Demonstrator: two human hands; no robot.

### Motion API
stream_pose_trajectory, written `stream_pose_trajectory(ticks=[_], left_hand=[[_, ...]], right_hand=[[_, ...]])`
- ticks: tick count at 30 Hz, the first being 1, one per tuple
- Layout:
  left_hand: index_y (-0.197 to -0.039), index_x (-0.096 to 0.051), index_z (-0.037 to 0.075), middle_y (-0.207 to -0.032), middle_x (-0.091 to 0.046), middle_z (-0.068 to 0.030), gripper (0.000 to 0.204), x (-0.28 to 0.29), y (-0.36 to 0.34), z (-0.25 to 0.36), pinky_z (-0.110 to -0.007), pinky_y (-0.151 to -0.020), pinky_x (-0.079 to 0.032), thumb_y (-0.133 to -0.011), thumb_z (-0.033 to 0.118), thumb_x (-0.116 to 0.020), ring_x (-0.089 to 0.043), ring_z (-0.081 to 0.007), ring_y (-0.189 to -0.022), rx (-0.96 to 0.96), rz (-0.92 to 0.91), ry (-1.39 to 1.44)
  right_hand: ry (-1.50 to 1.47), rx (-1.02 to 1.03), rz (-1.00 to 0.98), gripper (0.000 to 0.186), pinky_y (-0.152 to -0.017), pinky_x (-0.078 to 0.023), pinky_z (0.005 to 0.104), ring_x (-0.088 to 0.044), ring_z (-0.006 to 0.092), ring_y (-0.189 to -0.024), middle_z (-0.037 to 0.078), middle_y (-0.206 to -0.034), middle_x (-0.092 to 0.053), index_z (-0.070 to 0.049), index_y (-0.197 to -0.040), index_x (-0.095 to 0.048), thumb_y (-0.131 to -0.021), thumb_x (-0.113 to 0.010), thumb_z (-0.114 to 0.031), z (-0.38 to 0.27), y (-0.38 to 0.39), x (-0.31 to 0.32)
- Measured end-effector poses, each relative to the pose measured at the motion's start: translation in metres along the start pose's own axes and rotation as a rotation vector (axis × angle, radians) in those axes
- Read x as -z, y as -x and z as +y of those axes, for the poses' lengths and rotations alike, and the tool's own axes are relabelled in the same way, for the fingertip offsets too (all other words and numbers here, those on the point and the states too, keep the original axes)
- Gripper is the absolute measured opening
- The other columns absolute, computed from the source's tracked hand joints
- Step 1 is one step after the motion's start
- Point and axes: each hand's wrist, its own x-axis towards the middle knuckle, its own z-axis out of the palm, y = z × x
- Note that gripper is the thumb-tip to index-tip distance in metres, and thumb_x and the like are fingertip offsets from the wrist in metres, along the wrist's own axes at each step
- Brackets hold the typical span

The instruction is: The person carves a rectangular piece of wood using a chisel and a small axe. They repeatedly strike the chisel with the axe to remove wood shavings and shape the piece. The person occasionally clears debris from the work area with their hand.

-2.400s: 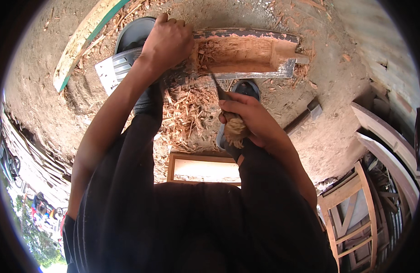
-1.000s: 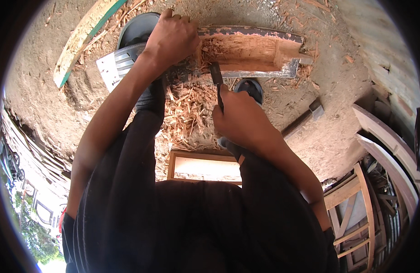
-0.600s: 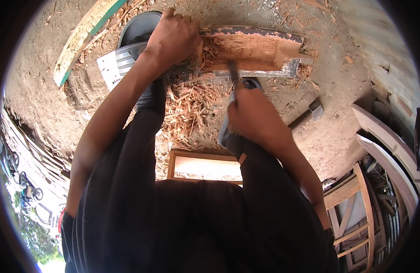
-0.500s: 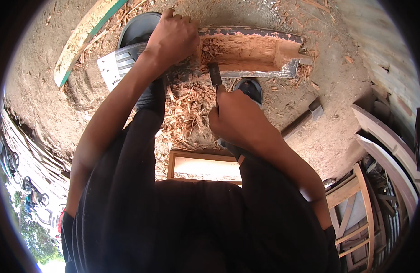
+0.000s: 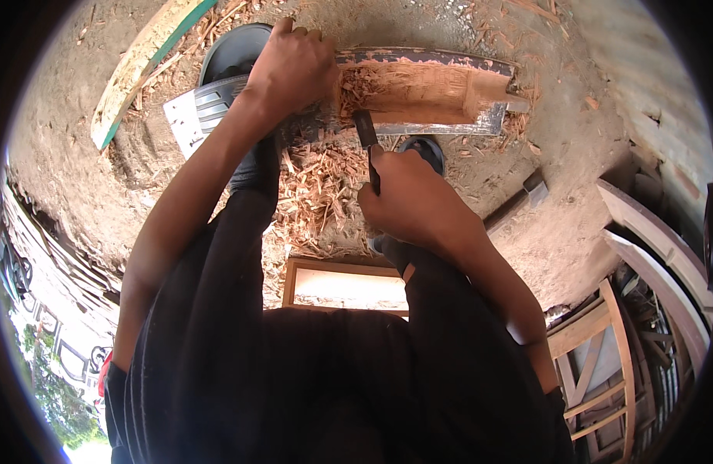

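Note:
A long, hollowed wooden piece (image 5: 418, 89) with chipped dark paint and a pale reddish cavity lies crosswise on the ground over my left foot, in a dark slide sandal (image 5: 225, 54). My left hand (image 5: 291, 69) grips its left part, fingers curled over the far edge. My right hand (image 5: 414, 193) is shut on a dark, flat-bladed chisel (image 5: 366, 127), its tip at the near edge of the cavity's left end, among loose chips. A heap of shavings (image 5: 318, 189) lies below the piece, between my feet.
A curved board with green edge (image 5: 144, 62) lies at upper left. A wooden frame (image 5: 341, 263) is beneath me. A metal bar tool (image 5: 519, 197) lies right of my foot. Curved boards (image 5: 650, 224) and a chair-like frame (image 5: 604, 332) stand along the right by a wall (image 5: 643, 93).
My right hand has turned since the earliest frame, swung right around half a second ago and returned left, bringing the chisel tip back to the cavity's left end. My left hand stays gripping the piece.

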Motion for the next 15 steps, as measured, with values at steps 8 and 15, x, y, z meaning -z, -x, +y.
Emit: stream_pose_trajectory(ticks=[8, 15], left_hand=[[-0.076, -0.055, 0.007, -0.067, -0.057, -0.0082, 0.011, 0.003, 0.002, -0.001, -0.039, -0.072, -0.042, -0.082, 0.017, -0.058, -0.06, -0.0257, -0.068, 0.009, -0.021, 0.017], [-0.079, -0.057, 0.007, -0.071, -0.06, -0.0093, 0.014, 0.005, -0.001, 0.001, -0.039, -0.078, -0.042, -0.083, 0.021, -0.057, -0.062, -0.0252, -0.072, 0.004, -0.054, -0.015]], right_hand=[[-0.252, -0.214, 0.015, 0.024, -0.058, -0.05, 0.0368, -0.065, 0.0239, -0.062, 0.016, -0.065, -0.061, 0.006, -0.094, -0.062, -0.083, -0.054, -0.014, 0.013, 0.022, 0.047], [0.079, -0.059, 0.0, 0.035, -0.071, -0.051, 0.0496, -0.064, 0.043, -0.07, 0.03, -0.069, -0.06, 0.012, -0.106, -0.055, -0.08, -0.054, -0.012, 0.0, 0.007, -0.007]])
